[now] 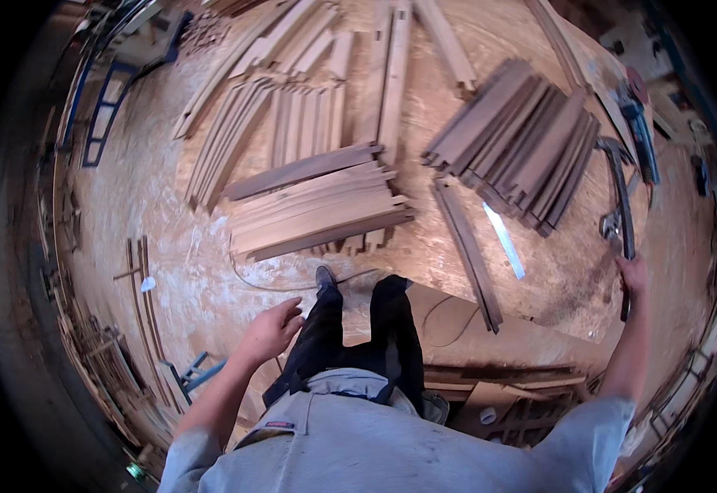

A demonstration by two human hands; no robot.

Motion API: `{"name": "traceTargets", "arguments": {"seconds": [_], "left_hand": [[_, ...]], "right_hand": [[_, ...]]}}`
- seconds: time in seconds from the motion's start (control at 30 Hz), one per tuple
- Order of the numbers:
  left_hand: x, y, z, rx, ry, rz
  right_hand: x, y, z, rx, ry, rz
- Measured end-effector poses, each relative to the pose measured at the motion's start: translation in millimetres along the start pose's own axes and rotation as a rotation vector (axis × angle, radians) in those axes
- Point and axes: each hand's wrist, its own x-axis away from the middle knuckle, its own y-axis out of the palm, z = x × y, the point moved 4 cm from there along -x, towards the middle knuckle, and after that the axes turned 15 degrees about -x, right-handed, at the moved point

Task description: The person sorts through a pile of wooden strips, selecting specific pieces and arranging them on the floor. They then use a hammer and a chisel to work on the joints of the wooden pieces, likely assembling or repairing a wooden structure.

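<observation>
My right hand (634,273) is closed round the lower part of a dark metal bar clamp (621,191) lying at the right side of the wooden work surface. The clamp's jaws point left. My left hand (275,330) hangs in the air beside my left knee, holding nothing, its fingers loosely bent and apart. In front of me lies a stack of light wooden pieces (317,209) with notched ends. A fanned pile of darker wooden pieces (519,140) sits to the right. Between that pile and me are a narrow wooden piece (467,255) and a bright flat strip (504,241).
A blue power tool (644,144) lies beyond the clamp at the right edge. More wooden slats (305,123) and long notched rails (393,82) spread over the far side. A cable (272,287) runs near my foot. Offcuts (498,382) lie below the surface's near edge.
</observation>
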Motion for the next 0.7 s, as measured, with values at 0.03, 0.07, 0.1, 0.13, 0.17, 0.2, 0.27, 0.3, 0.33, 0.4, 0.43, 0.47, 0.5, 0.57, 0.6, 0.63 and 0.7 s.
{"name": "traceTargets", "arguments": {"seconds": [0.03,0.07,0.1,0.13,0.17,0.2,0.27,0.3,0.33,0.4,0.43,0.47,0.5,0.57,0.6,0.63,0.7], "left_hand": [[1,1,-1,-0.009,0.014,0.000],[-5,-2,-1,-0.021,0.054,0.004],[-9,-7,-2,-0.031,0.093,0.021],[-8,-8,-6,-0.033,0.112,0.037],[-8,-8,-10,-0.042,0.119,0.037],[-9,-13,-12,-0.051,0.133,0.042],[-10,-21,-20,-0.074,0.161,0.047],[-9,-25,-22,-0.050,0.179,0.081],[-9,-32,-23,-0.028,0.207,0.116],[-10,-45,-23,-0.023,0.287,0.214],[-11,-58,-17,-0.042,0.349,0.283],[-14,-67,-14,-0.064,0.412,0.347],[-19,-79,-10,-0.086,0.478,0.426],[-28,-99,-3,-0.124,0.622,0.577],[-32,-107,1,-0.178,0.648,0.640],[-37,-117,6,-0.227,0.678,0.710],[-51,-126,9,-0.319,0.686,0.789]], "right_hand": [[17,3,-8,-0.027,0.010,0.085],[18,-5,15,-0.013,-0.115,0.169],[14,-12,32,-0.004,-0.252,0.256],[23,-7,26,-0.012,-0.157,0.244],[39,-3,25,-0.013,-0.054,0.237],[56,-4,25,-0.069,-0.047,0.295],[100,4,15,-0.269,-0.004,0.352],[133,12,-6,-0.411,0.025,0.354],[162,19,-15,-0.526,0.021,0.420],[220,50,-29,-0.762,-0.010,0.489],[249,64,-44,-0.887,-0.038,0.501],[271,78,-58,-0.988,-0.046,0.466],[292,83,-76,-1.083,-0.063,0.439],[323,85,-111,-1.250,-0.022,0.418],[331,89,-116,-1.224,0.030,0.397],[339,94,-118,-1.200,0.078,0.382],[361,115,-115,-1.183,0.165,0.372]]}}
